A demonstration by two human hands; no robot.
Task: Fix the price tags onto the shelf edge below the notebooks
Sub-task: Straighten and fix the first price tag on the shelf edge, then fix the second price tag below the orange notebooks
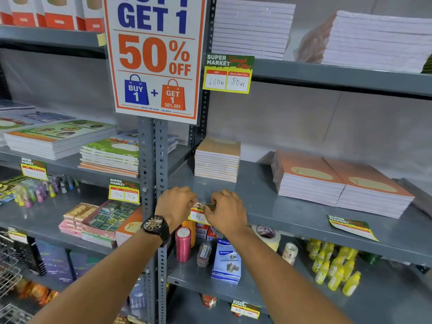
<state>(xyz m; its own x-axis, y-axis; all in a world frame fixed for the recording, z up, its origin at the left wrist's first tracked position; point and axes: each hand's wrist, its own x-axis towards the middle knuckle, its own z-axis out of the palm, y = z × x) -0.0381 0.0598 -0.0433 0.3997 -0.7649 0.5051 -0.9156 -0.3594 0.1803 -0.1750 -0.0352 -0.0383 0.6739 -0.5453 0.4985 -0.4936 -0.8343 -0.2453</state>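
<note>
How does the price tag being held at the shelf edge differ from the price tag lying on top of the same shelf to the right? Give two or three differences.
1. The held price tag hangs upright against the shelf edge; the loose price tag lies flat on the shelf.
2. The left hand and right hand pinch the held tag, partly hiding it; nothing touches the loose tag.
3. The held tag shows handwriting; the loose tag's boxes look blank.

Both share the green, yellow and red supermarket design.

Counted two hands: left (175, 202), right (225, 210). Seven price tags (197, 215) showed. Three notebook stacks (217, 160) sat on that shelf. One sale poster (154, 57), one watch (155, 226), one pink spool (183, 244).
</note>
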